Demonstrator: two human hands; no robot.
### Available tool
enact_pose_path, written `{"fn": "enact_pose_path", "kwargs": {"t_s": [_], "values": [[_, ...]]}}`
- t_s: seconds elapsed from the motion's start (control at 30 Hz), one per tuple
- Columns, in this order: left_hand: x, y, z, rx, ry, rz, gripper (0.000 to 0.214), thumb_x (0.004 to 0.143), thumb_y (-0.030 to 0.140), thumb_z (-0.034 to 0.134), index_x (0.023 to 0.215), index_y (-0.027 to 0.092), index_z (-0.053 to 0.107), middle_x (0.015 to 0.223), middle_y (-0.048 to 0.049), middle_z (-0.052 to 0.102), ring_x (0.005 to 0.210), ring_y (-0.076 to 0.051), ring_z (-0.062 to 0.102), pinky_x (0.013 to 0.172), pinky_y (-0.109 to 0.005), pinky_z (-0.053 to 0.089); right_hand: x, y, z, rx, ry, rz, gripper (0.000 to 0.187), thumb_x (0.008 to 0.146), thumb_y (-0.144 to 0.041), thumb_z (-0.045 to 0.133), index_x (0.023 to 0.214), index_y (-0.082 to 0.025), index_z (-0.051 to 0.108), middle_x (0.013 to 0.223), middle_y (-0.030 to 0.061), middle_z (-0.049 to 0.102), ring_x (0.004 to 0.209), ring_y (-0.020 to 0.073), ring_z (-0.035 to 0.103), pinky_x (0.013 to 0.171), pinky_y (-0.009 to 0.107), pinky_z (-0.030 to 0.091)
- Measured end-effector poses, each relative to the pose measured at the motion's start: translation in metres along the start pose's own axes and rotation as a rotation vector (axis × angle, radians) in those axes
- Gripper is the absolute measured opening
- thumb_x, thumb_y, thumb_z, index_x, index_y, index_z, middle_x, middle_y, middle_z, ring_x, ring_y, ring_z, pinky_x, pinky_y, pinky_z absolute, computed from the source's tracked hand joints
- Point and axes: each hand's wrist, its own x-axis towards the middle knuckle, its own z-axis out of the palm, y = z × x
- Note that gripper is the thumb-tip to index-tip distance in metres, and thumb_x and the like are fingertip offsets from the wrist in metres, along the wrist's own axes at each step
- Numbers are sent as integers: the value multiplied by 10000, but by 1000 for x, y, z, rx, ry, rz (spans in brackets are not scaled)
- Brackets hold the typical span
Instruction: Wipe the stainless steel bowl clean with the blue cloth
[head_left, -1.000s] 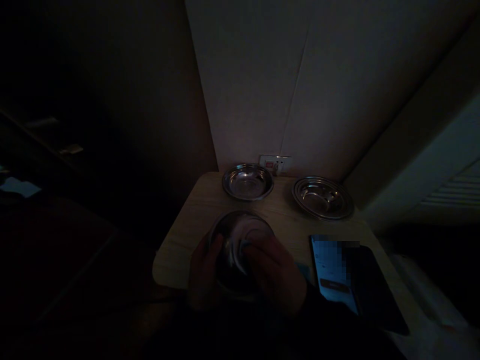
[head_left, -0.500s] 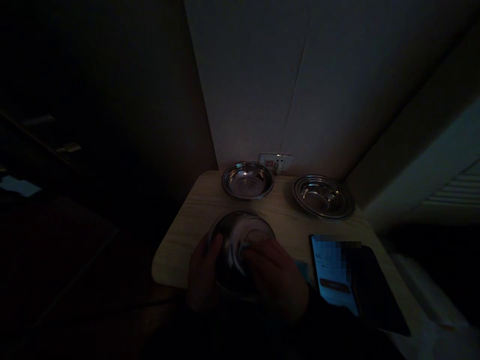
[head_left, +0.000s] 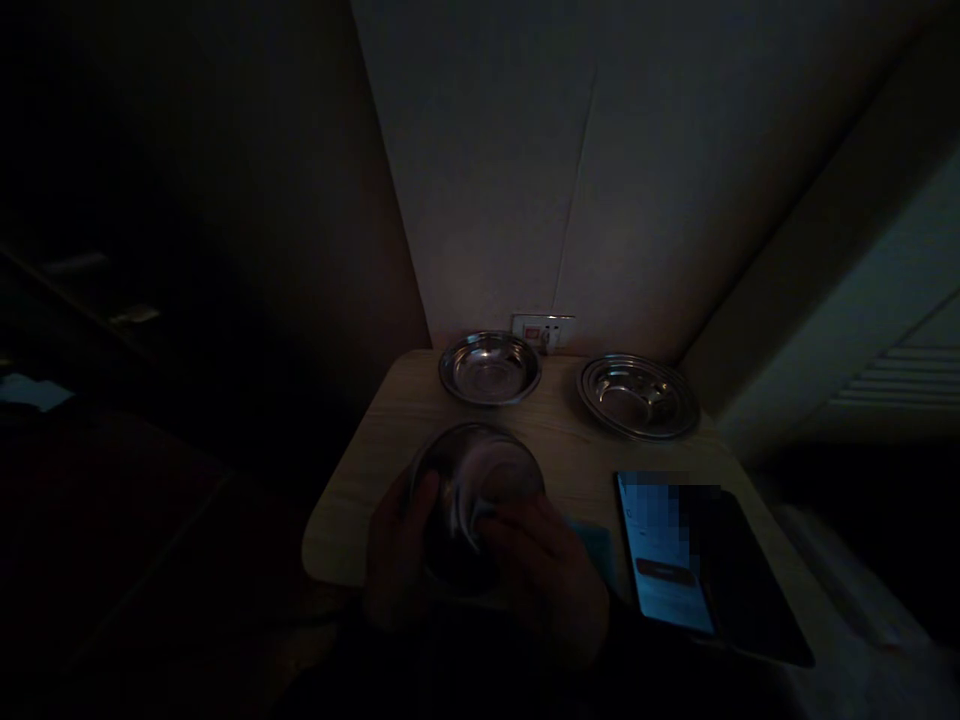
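A shiny metal bowl (head_left: 480,470) is held tilted over the near part of the small table. My left hand (head_left: 397,550) grips its left rim, with the thumb over the edge. Bent fingers of my right hand (head_left: 551,570) press on the lower right of the bowl's surface. Whether something thin lies under those fingers is too dark to make out. A blue cloth-like piece (head_left: 596,548) lies just right of my right hand, partly covered by it.
On the pale wooden table (head_left: 360,470) stand a metal dish (head_left: 489,370) at the back and a stack of metal dishes (head_left: 637,398) at the back right. A lit phone (head_left: 664,560) lies on a dark flat object (head_left: 765,590). Behind is a wall socket (head_left: 544,331).
My right fingers have shifted slightly down and left on the bowl. More of the blue piece shows. The view has moved a little; my left hand keeps its grip.
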Motion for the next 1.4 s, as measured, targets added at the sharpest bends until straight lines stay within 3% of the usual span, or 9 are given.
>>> {"fn": "enact_pose_path", "kwargs": {"t_s": [0.13,0.4,0.53,0.67,0.77,0.93,1.07,1.23,1.4], "values": [[2,-2,0,-21,4,-4,410,660,430,659,963,155,627,889,-46,688,805,-191,626,684,-271,482,3,1,2,-41,59,42,165,848,-121,481,919,-149,627,857,85,628,801,188,530,709,329,494],[-1,6,5,-22,18,6,386,625,449,657,889,167,652,841,-48,687,798,-209,624,680,-295,488,6,0,2,-55,55,35,187,860,-137,456,921,-159,631,855,88,626,803,193,537,712,342,496],[-2,9,6,3,31,31,356,604,428,668,847,168,651,798,-44,682,755,-210,621,667,-301,489,3,-2,2,3,5,21,177,860,-127,467,938,-165,621,829,67,631,751,169,538,639,292,499],[-5,14,5,35,40,28,312,610,408,664,825,182,658,783,-46,684,765,-215,625,664,-300,489,2,-6,2,-51,57,57,171,861,-138,464,910,-151,627,847,87,632,789,191,536,693,332,496],[-5,16,3,66,47,7,279,586,410,678,754,187,662,754,-54,684,717,-217,621,628,-304,488,1,-11,3,-36,27,7,189,877,-149,443,923,-145,626,784,76,633,722,174,532,605,293,492],[0,8,-1,99,33,43,348,623,437,665,855,178,660,815,-32,687,776,-201,619,673,-283,478,4,-12,3,-44,73,20,197,877,-168,439,919,-155,631,847,94,635,796,190,542,684,335,504],[1,3,0,61,-11,8,368,643,455,647,871,166,658,838,-46,692,785,-204,620,675,-288,485,3,-14,0,-34,-14,-54,217,892,-147,411,954,-144,619,795,78,640,734,172,536,601,290,499],[-4,8,5,30,15,36,352,616,418,677,846,152,666,804,-66,693,767,-213,624,662,-295,494,3,-14,-1,-52,10,-97,211,885,-149,422,958,-122,617,816,94,636,762,188,529,656,321,503],[-6,10,6,22,-6,24,316,610,425,669,796,170,669,772,-54,689,716,-205,624,623,-297,497,2,-13,-3,-71,-53,-106,206,887,-148,425,939,-116,622,818,90,650,744,182,529,622,296,503]]}}
